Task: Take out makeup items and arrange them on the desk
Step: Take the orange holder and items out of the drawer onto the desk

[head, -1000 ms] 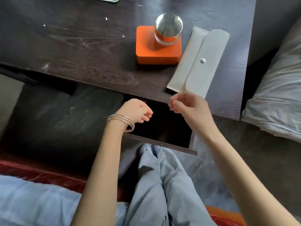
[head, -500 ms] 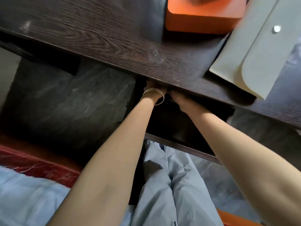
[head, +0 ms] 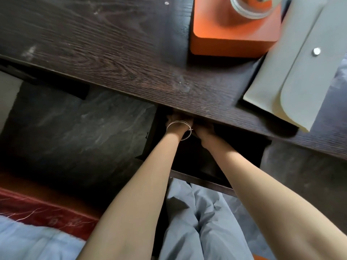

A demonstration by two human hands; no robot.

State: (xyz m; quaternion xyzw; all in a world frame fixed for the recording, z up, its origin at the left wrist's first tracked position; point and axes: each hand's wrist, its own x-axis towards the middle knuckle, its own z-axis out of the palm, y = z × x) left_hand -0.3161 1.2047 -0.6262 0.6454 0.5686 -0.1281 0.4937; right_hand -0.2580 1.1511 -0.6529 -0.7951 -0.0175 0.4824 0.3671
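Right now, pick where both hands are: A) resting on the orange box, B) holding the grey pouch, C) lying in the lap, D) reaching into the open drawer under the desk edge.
D: the left hand and right hand reach into the dark drawer, fingers hidden beneath the desk edge.

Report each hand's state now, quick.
Left hand: reaching into the open drawer under the desk; grip cannot be told.
Right hand: same, fingers hidden; cannot be told.
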